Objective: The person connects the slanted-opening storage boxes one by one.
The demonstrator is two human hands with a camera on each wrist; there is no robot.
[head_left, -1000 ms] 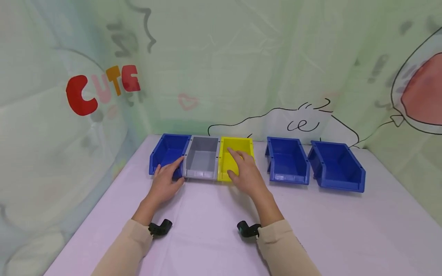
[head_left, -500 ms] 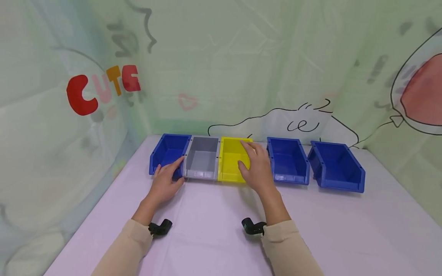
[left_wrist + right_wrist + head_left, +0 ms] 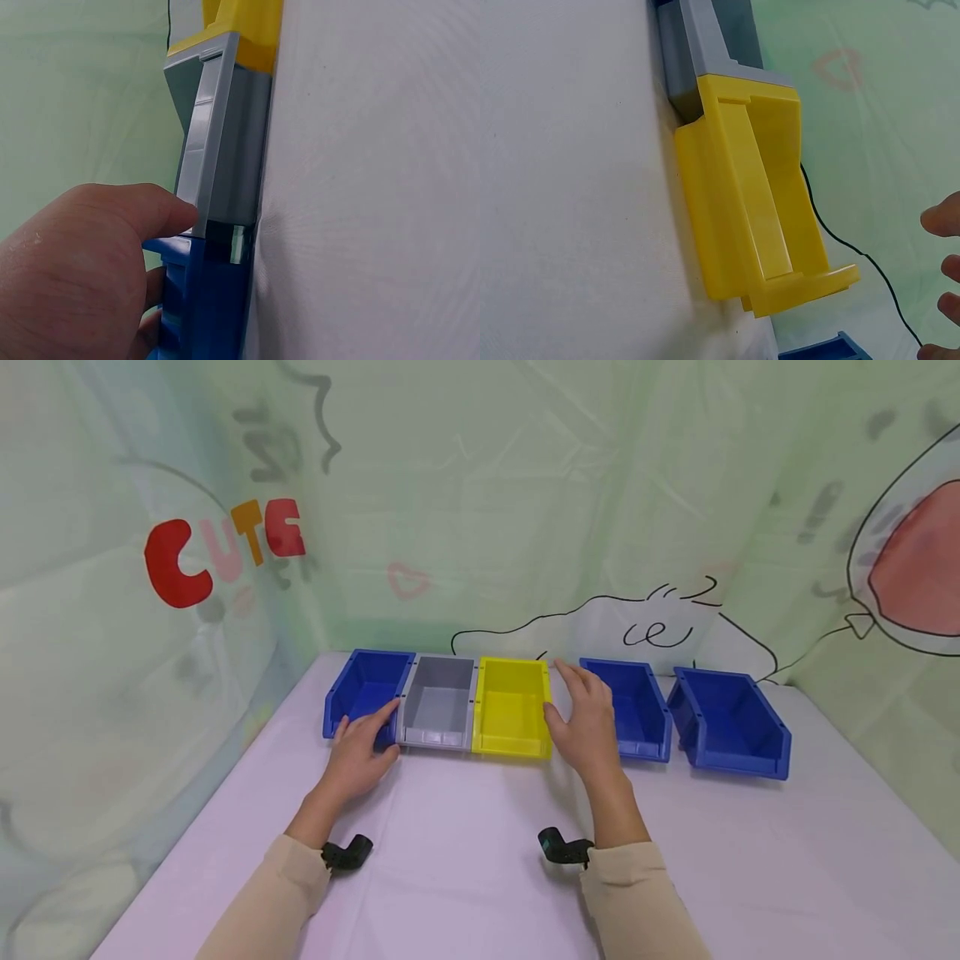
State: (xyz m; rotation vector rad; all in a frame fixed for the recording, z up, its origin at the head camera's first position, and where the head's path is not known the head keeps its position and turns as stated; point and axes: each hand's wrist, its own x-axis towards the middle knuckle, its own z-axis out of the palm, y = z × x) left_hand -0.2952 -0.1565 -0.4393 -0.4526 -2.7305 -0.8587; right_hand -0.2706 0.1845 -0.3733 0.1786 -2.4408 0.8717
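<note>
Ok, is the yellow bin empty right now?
Empty: the head view looks into the yellow bin and shows only bare yellow plastic inside.

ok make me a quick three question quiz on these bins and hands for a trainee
1. Multiple choice: how many bins stand on the table? A) three B) four C) five
2. True or false: the grey bin stands between the leftmost blue bin and the yellow bin.
3. Short answer: which hand is at the gap between the yellow bin and the next blue bin?

Key:
1. C
2. True
3. The right hand
</note>
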